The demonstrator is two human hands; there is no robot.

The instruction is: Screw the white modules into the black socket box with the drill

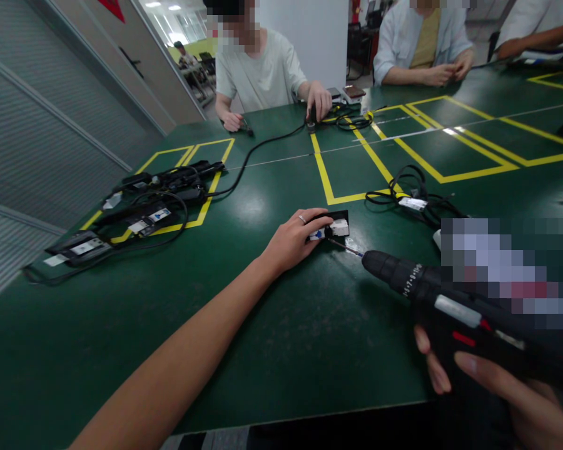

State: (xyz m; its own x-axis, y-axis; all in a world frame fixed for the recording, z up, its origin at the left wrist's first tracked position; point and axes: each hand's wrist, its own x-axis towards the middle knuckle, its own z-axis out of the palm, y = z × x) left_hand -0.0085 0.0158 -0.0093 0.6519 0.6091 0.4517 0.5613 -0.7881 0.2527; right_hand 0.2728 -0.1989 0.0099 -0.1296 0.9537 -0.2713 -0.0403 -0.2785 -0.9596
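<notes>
My left hand reaches across the green table and pinches a small black and white device flat against the surface; a ring shows on one finger. My right hand, low at the right, is wrapped round the grip of a black electric screwdriver. Its thin bit points left and touches the device's near edge.
Several black power adapters with cables lie at the left inside yellow floor-tape lines. A coiled black cable with a white tag lies right of the device. Across the table sit three other people, their hands on small parts.
</notes>
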